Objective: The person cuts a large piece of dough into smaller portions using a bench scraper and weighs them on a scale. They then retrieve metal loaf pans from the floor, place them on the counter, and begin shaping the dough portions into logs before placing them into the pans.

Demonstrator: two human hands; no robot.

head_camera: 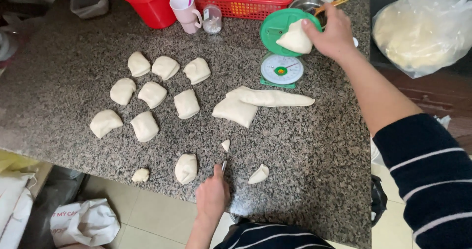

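Granite counter (319, 170) carries 8 cut dough pieces in rows at left, set apart so they don't touch. Right hand (334, 35) grips a dough lump (295, 38) over the green scale (281, 57). Left hand (212, 196) is closed round a knife (224, 166) near the dough log (268, 99).

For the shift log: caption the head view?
Right hand puts dough on scale; left hand holds knife.
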